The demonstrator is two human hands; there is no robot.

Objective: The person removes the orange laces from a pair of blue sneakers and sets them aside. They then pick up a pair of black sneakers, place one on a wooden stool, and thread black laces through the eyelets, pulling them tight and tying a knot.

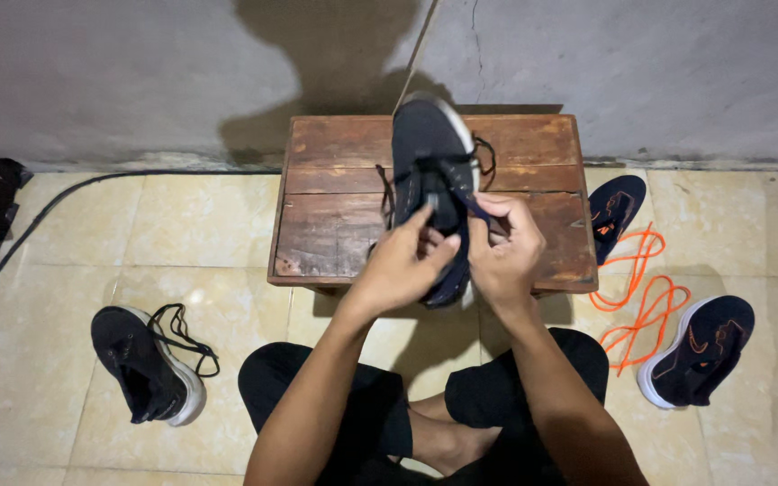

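A dark navy sneaker point(427, 144) with a white sole rests on a low wooden stool point(335, 216), toe pointing toward the wall. My left hand point(402, 265) grips the shoe's left side near the tongue, fingers pinching at the eyelets. My right hand point(504, 252) holds the right side and pinches a dark lace point(477, 209) close to the eyelets. More black lace point(486, 155) loops loosely off the shoe's right side onto the stool.
A matching dark sneaker point(144, 364) with loose black lace lies on the tiled floor at left. At right lie two dark sneakers with orange trim point(700, 351) point(617, 207) and loose orange laces point(646, 292). A grey wall stands behind; a black cable point(47, 211) runs along the left floor.
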